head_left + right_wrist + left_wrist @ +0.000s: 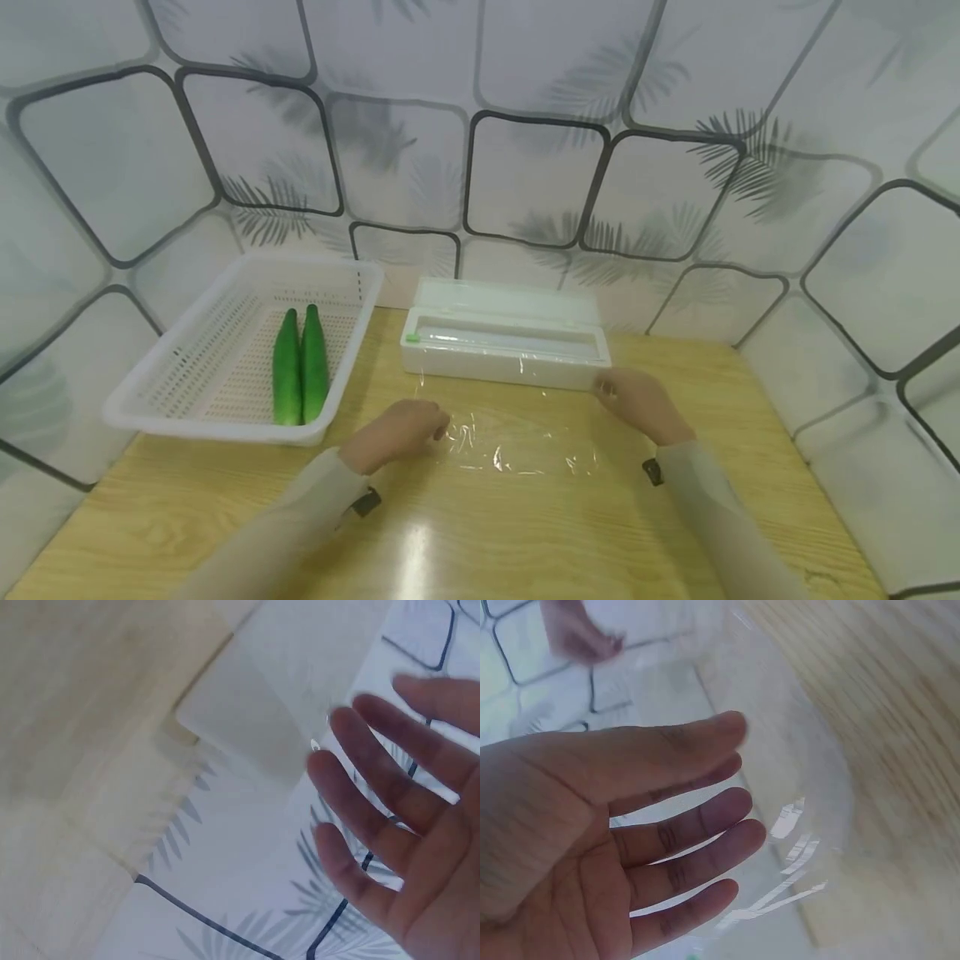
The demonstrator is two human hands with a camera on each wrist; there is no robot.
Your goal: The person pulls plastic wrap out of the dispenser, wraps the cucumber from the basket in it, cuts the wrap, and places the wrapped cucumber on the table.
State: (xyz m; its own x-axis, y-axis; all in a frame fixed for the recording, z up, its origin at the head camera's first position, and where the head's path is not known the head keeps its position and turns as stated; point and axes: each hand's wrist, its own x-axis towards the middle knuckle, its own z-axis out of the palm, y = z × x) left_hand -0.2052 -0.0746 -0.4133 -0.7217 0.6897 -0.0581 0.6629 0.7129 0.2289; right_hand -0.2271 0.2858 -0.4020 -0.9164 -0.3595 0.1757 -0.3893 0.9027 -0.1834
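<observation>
A sheet of clear cling film (517, 442) lies on the wooden table (450, 533), drawn out from a white dispenser box (504, 343) with its lid up. My left hand (401, 429) hovers at the film's left edge with fingers straight and spread (705, 825), holding nothing; the film (810, 825) shows just beyond them. My right hand (637, 400) is at the film's right edge, by the box's right end, fingers also spread (390, 802) and empty. The box's corner (255, 712) is blurred in the right wrist view.
A white perforated basket (172, 375) stands at the left with two green cucumbers (300, 367) lying side by side in it. Patterned wall panels (525, 167) close in the table at the back and on both sides.
</observation>
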